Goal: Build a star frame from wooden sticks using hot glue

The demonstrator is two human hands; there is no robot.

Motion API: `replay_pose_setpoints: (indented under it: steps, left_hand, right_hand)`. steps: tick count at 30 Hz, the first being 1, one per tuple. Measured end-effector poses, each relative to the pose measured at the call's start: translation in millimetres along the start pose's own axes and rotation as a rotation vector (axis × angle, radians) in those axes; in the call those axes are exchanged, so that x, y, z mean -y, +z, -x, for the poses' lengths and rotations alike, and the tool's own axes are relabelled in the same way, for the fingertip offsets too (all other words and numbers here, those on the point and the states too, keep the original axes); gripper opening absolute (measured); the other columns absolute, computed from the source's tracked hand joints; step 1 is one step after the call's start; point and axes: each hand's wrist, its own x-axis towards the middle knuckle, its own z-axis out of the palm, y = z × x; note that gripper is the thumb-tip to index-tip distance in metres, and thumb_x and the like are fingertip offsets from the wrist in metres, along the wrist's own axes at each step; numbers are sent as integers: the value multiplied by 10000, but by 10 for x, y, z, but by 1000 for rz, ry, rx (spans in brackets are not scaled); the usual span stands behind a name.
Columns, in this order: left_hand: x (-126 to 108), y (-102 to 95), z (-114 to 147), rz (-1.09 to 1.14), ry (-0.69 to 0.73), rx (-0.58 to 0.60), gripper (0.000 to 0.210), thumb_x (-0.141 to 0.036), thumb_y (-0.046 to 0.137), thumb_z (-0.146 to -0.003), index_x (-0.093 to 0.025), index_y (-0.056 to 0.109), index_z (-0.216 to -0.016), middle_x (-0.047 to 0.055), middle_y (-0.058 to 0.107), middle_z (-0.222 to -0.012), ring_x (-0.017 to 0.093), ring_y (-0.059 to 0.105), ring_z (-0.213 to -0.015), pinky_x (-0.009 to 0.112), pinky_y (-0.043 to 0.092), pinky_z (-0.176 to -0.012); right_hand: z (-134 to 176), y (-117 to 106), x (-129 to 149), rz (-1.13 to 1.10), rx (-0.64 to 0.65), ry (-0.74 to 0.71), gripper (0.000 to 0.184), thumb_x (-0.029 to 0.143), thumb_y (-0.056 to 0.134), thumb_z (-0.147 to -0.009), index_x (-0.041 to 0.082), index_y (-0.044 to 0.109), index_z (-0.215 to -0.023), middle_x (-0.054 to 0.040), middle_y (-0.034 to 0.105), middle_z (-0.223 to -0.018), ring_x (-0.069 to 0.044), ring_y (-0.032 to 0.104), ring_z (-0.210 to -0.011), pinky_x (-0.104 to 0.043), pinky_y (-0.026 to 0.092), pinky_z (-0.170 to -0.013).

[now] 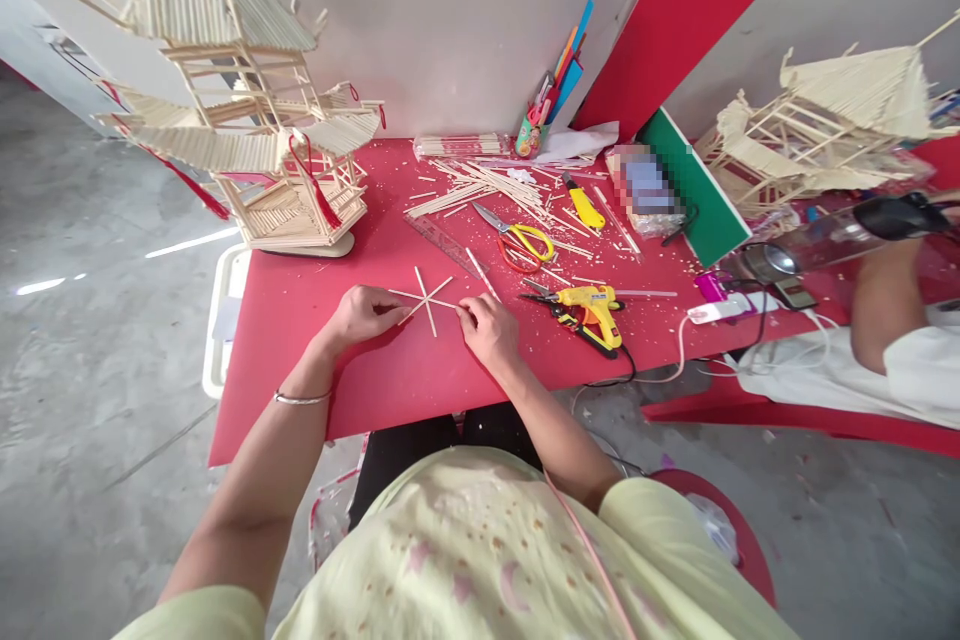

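Several thin wooden sticks cross at their middles in a star shape (427, 300) on the red tabletop, between my two hands. My left hand (367, 315) pinches one stick end at the star's lower left. On the opposite side, my right hand (489, 328) has thumb and finger closed at the tip of another stick of the star. A separate pale stick (480, 272) points up and away from behind my right knuckles; whether my fingers hold it is unclear. A yellow hot glue gun (592, 308) lies to the right of my right hand, beside black-and-yellow pliers (581, 330).
A stick pagoda model (300, 220) stands at the left. Scissors (521, 238), a clear ruler (446, 245), a yellow cutter (583, 202) and loose sticks (487, 182) lie beyond my hands. At right are a green board (694, 190), power strip (731, 308) and another person's arm (889, 295).
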Motion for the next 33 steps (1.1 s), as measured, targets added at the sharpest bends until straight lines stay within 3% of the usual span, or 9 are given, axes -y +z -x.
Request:
replay_pose_setpoints:
  steps: [3, 6, 9, 14, 17, 21, 33]
  left_hand:
    - [-13, 23, -25, 12, 66, -96, 385, -509, 659, -956, -169, 820, -873, 34, 676, -718, 142, 554, -636, 280, 437, -625]
    - [27, 42, -88, -155, 171, -264, 272, -442, 693, -933, -221, 834, -1005, 84, 737, -1038, 217, 653, -926, 367, 523, -893]
    - [97, 60, -130, -226, 217, -264, 257, -434, 689, -945, -261, 829, -1075, 89, 722, -1161, 251, 641, -1054, 421, 511, -1004]
    - [146, 98, -124, -231, 237, -203, 280, -468, 674, -971, -242, 834, -1013, 90, 730, -983, 236, 618, -928, 379, 519, -875]
    - [133, 114, -113, -236, 223, -191, 292, -472, 663, -982, -232, 828, -964, 78, 718, -877, 213, 597, -819, 345, 493, -767]
    - [110, 128, -101, -241, 236, -180, 290, -468, 673, -979, -221, 804, -904, 72, 731, -860, 209, 615, -812, 340, 492, -765]
    - [8, 149, -75, -241, 216, -160, 276, -423, 656, -980, -224, 751, -813, 59, 734, -850, 202, 639, -815, 321, 486, -750]
  right_hand:
    - [18, -25, 5, -42, -41, -1, 178, 331, 590, -1079, 247, 743, -1111, -65, 730, -1028, -201, 680, -948, -298, 477, -820]
    - [54, -67, 43, -68, 1, -65, 232, 391, 571, -1089, 247, 752, -1108, -76, 743, -1028, -210, 684, -955, -315, 483, -855]
    - [99, -84, 109, -63, 71, -143, 271, 468, 604, -1069, 251, 755, -1126, -77, 746, -1035, -215, 677, -967, -325, 485, -857]
    - [151, -54, 203, -8, 84, -153, 430, 641, 693, -968, 257, 753, -1151, -91, 721, -1048, -247, 655, -1015, -335, 488, -810]
    - [157, -29, 210, 3, 92, -139, 306, 529, 675, -1014, 258, 757, -1129, -88, 710, -1040, -240, 649, -997, -338, 485, -801]
    - [150, -4, 188, 19, 88, -124, 205, 382, 601, -1068, 255, 761, -1086, -73, 699, -997, -220, 643, -958, -327, 467, -775]
    - [153, -4, 193, 19, 58, -96, 215, 430, 629, -1058, 262, 761, -1036, -68, 709, -984, -214, 645, -932, -320, 448, -744]
